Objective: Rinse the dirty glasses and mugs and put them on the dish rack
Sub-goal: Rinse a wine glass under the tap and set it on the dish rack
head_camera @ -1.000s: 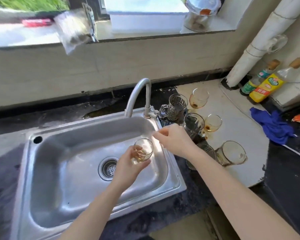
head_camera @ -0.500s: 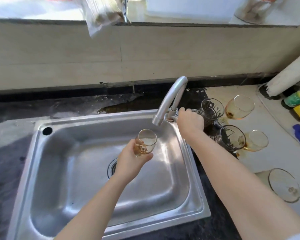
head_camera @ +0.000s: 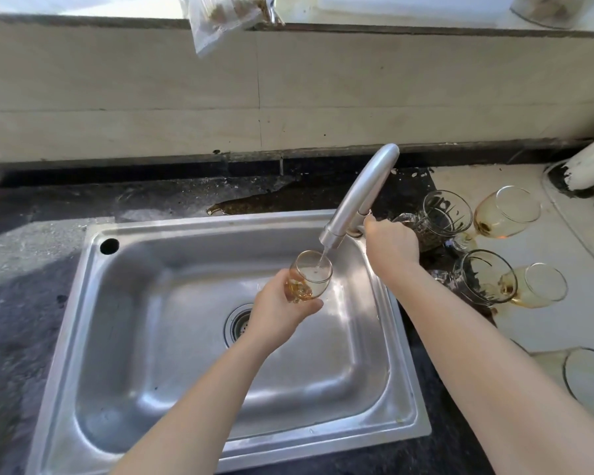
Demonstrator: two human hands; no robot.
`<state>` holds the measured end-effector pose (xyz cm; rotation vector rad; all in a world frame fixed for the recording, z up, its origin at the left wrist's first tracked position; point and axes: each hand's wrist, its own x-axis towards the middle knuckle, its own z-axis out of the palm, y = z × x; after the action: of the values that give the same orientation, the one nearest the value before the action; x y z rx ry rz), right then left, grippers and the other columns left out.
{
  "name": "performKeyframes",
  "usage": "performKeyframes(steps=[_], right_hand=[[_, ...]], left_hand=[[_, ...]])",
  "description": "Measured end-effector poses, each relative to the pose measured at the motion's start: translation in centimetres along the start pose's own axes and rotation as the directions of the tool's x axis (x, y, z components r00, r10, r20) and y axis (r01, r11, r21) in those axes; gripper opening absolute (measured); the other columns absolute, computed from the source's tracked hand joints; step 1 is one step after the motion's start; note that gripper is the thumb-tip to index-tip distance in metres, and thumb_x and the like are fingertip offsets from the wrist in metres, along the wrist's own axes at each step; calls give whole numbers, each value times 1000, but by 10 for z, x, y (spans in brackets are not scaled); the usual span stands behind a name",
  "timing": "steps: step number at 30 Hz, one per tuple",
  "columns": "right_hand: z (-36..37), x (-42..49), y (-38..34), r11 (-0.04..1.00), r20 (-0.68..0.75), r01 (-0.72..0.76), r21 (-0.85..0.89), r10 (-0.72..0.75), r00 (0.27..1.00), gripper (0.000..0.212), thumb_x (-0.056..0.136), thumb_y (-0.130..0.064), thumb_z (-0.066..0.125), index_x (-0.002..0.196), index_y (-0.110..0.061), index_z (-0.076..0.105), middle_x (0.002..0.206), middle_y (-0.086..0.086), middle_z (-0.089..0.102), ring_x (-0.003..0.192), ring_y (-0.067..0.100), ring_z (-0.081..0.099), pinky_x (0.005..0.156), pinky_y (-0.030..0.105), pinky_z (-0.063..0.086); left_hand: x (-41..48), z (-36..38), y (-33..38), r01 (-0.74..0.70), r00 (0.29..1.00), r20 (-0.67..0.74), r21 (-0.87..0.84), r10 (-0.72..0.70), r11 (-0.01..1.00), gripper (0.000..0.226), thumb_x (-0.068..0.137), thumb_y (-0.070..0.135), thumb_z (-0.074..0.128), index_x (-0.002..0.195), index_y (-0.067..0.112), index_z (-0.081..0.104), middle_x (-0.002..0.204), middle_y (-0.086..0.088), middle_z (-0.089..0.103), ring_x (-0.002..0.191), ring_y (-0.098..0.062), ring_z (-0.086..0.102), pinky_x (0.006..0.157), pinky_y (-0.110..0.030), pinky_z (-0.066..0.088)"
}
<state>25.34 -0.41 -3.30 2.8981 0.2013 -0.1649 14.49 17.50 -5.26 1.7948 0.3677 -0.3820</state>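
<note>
Head view: a person stands at the sink (head_camera: 93, 289), both hands working around the faucet (head_camera: 364, 190).
Left hand (head_camera: 278, 313): wrapped round the bowl of a small glass (head_camera: 311, 274), holding it from below.
Glass position: directly under the faucet's spout, mouth up and tipped slightly; a thin stream (head_camera: 322, 258) falls inside, with amber dregs at the bottom.
Right hand (head_camera: 391, 248): fingers curled, clasping the faucet at its base on the right side; the tap control itself is hidden.
Key relation: the glass's long axis runs nearly in line with the stream, and the left hand alone carries it.
Waiting pieces: mugs (head_camera: 443, 217) and stemmed glasses (head_camera: 508, 212) sit right of the faucet.
Dish rack: not in view.
</note>
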Motion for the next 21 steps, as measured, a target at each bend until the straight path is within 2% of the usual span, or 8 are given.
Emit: performKeyframes(steps=[3, 7, 14, 17, 19, 21], right_hand=[[0, -1, 0, 1000, 1, 8, 2, -8, 1000, 38, 96, -2, 45, 134, -4, 42, 100, 9, 67, 91, 29, 67, 60, 33, 37], [-4, -4, -1, 999, 10, 38, 10, -39, 999, 28, 93, 2, 45, 120, -6, 48, 102, 11, 66, 94, 32, 66, 62, 33, 37], [-8, -6, -2, 999, 13, 35, 5, -35, 999, 27, 94, 1, 45, 119, -6, 48, 104, 11, 66, 94, 31, 66, 62, 33, 37], [-10, -6, -3, 999, -18, 25, 34, -24, 1000, 23, 95, -9, 49, 118, -8, 50, 108, 10, 63, 95, 29, 65, 62, 33, 37], [-15, -11, -5, 989, -102, -7, 146, 22, 995, 25, 96, -23, 51, 114, -7, 53, 109, 9, 58, 96, 28, 61, 62, 33, 38], [-26, -24, -8, 902, -145, -14, 432, 85, 986, 22, 94, -28, 52, 102, -8, 58, 99, 5, 55, 87, 25, 57, 63, 32, 39]], left_hand=[[1, 1, 1, -8, 1000, 3, -4, 8, 1000, 33, 73, 20, 80, 89, 34, 55, 94, 7, 68, 90, -14, 65, 79, -30, 50], [2, 2, 0, -12, 1000, 4, -1, 12, 1000, 34, 72, 20, 81, 97, 30, 59, 96, 6, 70, 91, -13, 66, 81, -31, 51], [4, 4, 1, -28, 1000, 8, -15, 28, 1000, 38, 71, 20, 80, 104, 26, 62, 97, 5, 71, 91, -16, 67, 79, -33, 54], [3, 3, 2, -21, 1000, 13, -38, 21, 999, 40, 72, 18, 81, 106, 24, 62, 98, 4, 71, 91, -17, 67, 73, -26, 53], [3, 0, 1, -12, 1000, 16, -60, 13, 998, 41, 71, 16, 81, 106, 24, 62, 99, 3, 71, 91, -17, 67, 67, -19, 52], [3, -3, 0, -6, 1000, 12, -78, 7, 997, 40, 70, 14, 82, 103, 25, 62, 98, 3, 71, 92, -18, 68, 64, -14, 51]])
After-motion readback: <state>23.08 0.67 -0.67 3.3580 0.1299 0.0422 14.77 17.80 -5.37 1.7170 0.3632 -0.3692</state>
